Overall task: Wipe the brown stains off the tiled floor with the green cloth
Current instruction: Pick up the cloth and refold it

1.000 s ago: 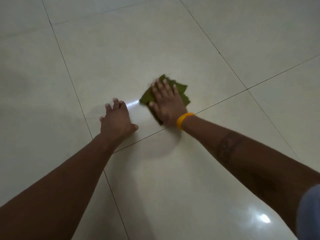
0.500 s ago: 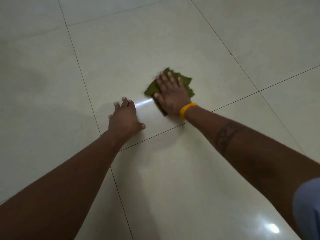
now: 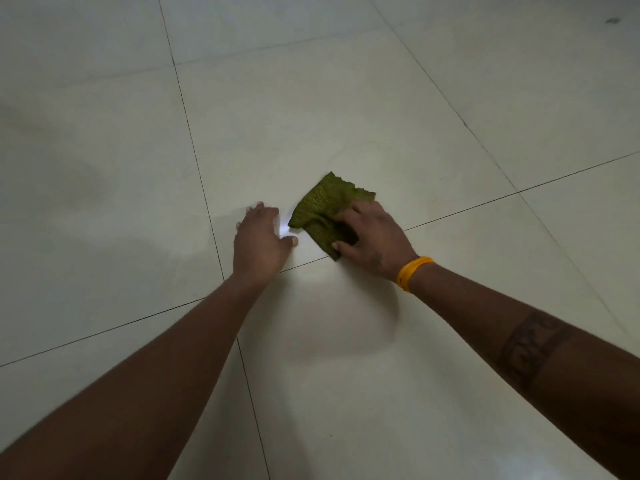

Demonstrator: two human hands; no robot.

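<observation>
Cloth [image 3: 325, 206] corner points away, hands [image 3: 372, 237] gripping.

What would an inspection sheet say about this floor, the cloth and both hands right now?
Surface: pale tiled floor with dark grout lines, glossy, showing light glare.
Job's things: green cloth lies crumpled on the floor beside a grout line; no brown stains clearly visible near it.
Clutter: one small dark mark on a far tile, top right.
Hands: right hand grips the near part of the cloth, fingers curled into it; a yellow wristband on that wrist. Left hand rests on the floor beside the cloth, fingers blurred.
Cables: nothing seen.
Surroundings: only more tiles in dim light.
</observation>
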